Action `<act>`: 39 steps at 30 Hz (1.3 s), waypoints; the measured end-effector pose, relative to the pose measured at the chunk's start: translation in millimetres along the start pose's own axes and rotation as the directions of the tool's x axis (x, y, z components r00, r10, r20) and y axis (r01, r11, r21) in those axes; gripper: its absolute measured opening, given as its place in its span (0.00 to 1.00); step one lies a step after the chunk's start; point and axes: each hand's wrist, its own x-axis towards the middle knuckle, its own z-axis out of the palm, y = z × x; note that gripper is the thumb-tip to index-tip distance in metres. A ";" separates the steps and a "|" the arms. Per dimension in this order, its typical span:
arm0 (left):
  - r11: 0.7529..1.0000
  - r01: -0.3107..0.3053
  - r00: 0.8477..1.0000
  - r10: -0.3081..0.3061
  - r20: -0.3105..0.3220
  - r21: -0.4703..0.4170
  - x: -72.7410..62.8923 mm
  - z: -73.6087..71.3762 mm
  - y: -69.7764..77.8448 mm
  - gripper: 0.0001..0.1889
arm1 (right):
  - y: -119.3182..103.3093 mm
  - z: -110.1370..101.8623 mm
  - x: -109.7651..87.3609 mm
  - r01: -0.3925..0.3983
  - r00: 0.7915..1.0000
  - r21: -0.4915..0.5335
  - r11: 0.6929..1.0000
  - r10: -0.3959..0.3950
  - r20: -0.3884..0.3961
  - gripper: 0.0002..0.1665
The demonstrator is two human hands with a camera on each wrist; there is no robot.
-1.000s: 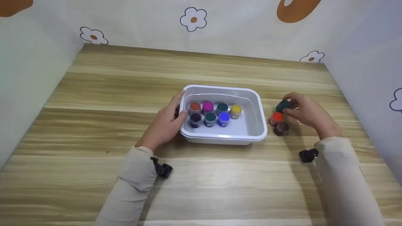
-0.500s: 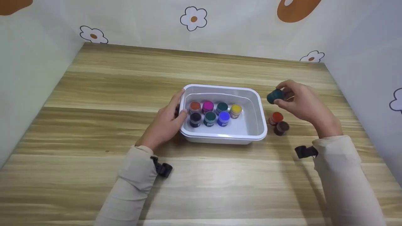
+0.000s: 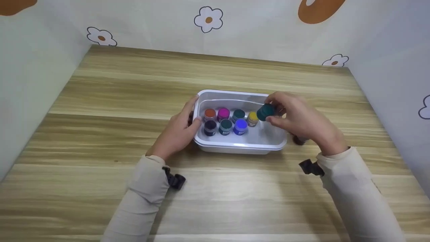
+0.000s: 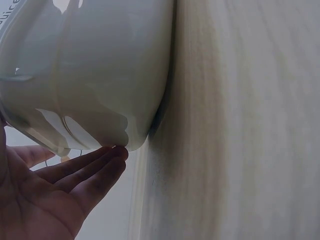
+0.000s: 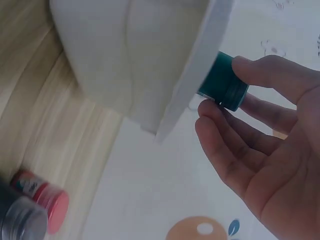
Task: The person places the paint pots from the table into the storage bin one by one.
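A white plastic box (image 3: pixel 235 146) stands on the table, holding several small paint jars, among them a magenta jar (image 3: pixel 223 113), a yellow jar (image 3: pixel 252 118) and a blue jar (image 3: pixel 240 126). At the box's left end my left hand (image 3: pixel 177 129) grips the rim with the thumb on top; its fingers (image 4: pixel 95 175) lie against the outer wall in the left wrist view. My right hand (image 3: pixel 299 119) pinches a tilted dark green paint jar (image 3: pixel 265 112) above the box's right part. The right wrist view shows this green jar (image 5: pixel 224 82) beside the rim, between thumb and fingertips.
A dark brown jar (image 3: pixel 299 140) stands on the table right of the box, partly hidden by my right hand. In the right wrist view a red jar (image 5: pixel 42 197) sits beside a dark jar (image 5: pixel 24 220). Flower-printed walls (image 3: pixel 151 30) enclose the wooden table (image 3: pixel 215 201).
My right hand has lifted the dark green jar from beside the red one and carried it left over the box. My left hand has stayed at the box's left end.
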 end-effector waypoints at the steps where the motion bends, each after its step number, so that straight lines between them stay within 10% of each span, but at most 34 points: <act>1: 1.000 0.003 1.000 -0.003 0.000 0.002 0.3 0.2 -0.1 0.35 | -1.7 3.0 1.8 0.016 1.000 -0.009 1.000 -0.016 0.008 0.20; 15: 1.000 0.011 1.000 -0.011 -0.005 0.002 0.6 0.6 -0.3 0.35 | -10.7 30.2 16.9 -0.036 0.988 -0.216 0.976 0.067 0.139 0.22; 39: 1.000 -0.020 1.000 0.019 -0.009 -0.008 -0.9 0.8 -0.6 0.35 | -4.7 54.2 23.5 0.044 0.997 -0.403 0.914 -0.011 0.083 0.15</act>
